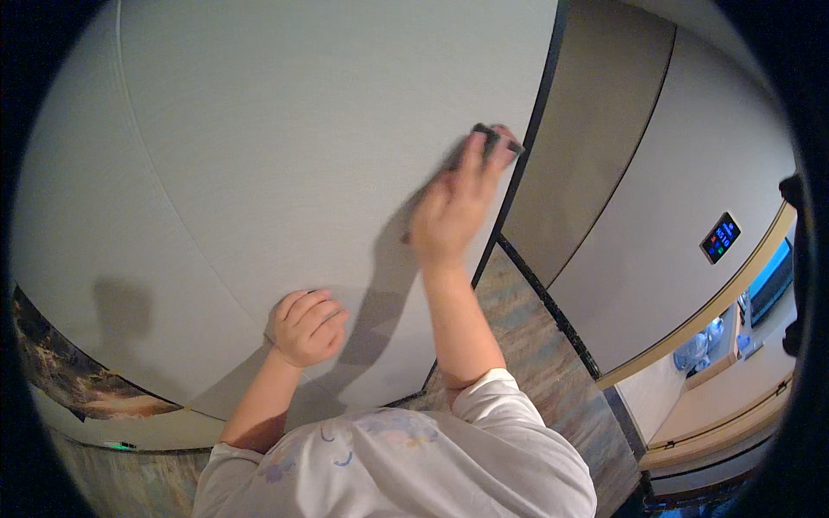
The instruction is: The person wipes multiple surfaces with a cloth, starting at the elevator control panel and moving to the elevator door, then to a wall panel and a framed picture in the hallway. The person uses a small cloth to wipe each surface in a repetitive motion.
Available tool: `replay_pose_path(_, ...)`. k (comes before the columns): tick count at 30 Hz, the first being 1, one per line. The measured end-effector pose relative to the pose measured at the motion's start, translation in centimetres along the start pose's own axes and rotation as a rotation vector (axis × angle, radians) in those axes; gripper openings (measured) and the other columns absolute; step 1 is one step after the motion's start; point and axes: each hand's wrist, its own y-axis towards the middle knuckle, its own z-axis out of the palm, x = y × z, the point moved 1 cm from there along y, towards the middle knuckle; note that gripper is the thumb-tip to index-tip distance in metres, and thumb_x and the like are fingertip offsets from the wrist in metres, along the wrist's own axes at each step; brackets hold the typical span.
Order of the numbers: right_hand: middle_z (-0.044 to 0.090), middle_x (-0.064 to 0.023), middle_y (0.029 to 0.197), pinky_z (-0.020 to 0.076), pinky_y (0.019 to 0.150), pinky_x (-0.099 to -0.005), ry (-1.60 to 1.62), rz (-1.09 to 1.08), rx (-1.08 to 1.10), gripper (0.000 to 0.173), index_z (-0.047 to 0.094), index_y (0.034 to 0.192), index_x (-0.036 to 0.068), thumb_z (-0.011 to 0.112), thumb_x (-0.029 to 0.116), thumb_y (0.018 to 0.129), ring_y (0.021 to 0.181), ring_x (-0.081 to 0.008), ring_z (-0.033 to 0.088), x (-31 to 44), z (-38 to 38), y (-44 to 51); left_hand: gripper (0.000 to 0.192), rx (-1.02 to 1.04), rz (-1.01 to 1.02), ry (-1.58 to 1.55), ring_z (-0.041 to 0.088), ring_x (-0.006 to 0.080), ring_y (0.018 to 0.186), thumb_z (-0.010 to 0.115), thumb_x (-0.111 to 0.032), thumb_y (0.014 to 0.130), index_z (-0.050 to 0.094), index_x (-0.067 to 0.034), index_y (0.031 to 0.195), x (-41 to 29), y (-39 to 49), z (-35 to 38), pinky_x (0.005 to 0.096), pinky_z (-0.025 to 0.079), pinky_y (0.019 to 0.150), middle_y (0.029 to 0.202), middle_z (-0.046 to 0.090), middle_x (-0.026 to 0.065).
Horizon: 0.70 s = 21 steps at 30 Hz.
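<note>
My right hand (453,213) is raised against a pale wall panel (291,162), near its dark right edge. Its fingers press on a dark, bunched cloth or pad (495,139), blurred and partly hidden under them. Lower and to the left, my left hand (311,328) rests curled by the same panel, its fingers bent in. A thin dark item shows between its fingers; what it is I cannot tell. Both arms cast shadows on the panel.
A dark trim strip (547,84) borders the panel. Beyond it are a brown recessed panel (596,129), a lit room-number plate (720,237) and a doorway with plastic bags (693,351). Patterned carpet (537,330) runs below. A dark framed picture (78,362) is at lower left.
</note>
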Motion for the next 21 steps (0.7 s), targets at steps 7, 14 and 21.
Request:
replay_pose_path(7,0.038,-0.0265,0.153,0.0190,0.117,-0.0579,0.053,-0.676,0.243,0.053,0.056,0.138,0.004,0.053,0.012,0.086,0.146,-0.0446,0.028,7.9,1.4,-7.1,0.022,-0.137,-0.121,-0.173,0.061,0.0262,0.094,0.066,-0.003,0.065,0.070,-0.017,0.081,0.1,-1.6,-2.1,0.0441,0.046,0.087,0.093,0.065,0.0015)
replay_pose_path(14,0.034,-0.0243,0.156,0.0206,0.117,-0.0579,0.075,-0.129,0.059,0.062,0.048,0.146,0.006,0.052,0.010,0.084,0.146,-0.0444,0.030,6.0,1.7,-1.5,0.024,-0.168,-0.230,-0.072,0.059,0.0277,0.097,0.064,0.000,0.065,0.068,-0.015,0.082,0.7,-3.7,-5.5,0.0457,0.045,0.088,0.094,0.064,0.0033)
replay_pose_path(21,0.044,-0.0138,0.153,0.0195,0.119,-0.0522,0.164,-0.571,0.367,0.049,0.057,0.138,0.010,0.048,0.015,0.090,0.142,-0.0308,0.041,13.8,3.3,-7.7,0.023,-0.234,-0.303,-0.014,0.059,0.0294,0.098,0.065,0.000,0.067,0.068,-0.014,0.085,0.8,-5.3,-7.1,0.0468,0.045,0.091,0.096,0.064,0.0049)
